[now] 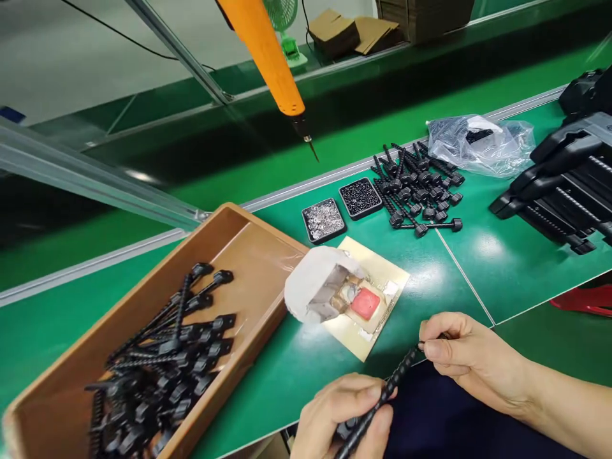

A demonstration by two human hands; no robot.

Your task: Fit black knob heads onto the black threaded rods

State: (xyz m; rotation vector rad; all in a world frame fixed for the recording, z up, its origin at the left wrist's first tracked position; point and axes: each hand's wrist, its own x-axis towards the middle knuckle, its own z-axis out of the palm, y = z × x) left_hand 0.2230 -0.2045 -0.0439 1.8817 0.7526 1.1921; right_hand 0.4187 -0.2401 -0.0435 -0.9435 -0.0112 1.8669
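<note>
My left hand [342, 414] grips the lower part of a black threaded rod [389, 386] near the table's front edge. My right hand [466, 354] pinches the rod's upper tip between thumb and fingers. Just beyond the hands lies a beige jig plate [377, 268] carrying a metal block, a red pad and a white cloth-like lump [310, 280]. An orange electric screwdriver [268, 57] hangs above the table, bit pointing down.
A brown box [224, 242] at left holds several finished black rods. Two small black trays [324, 220] of screws sit behind the jig, beside a pile of black rods [418, 188]. A plastic bag [480, 143] and black plastic housings [567, 185] lie at right.
</note>
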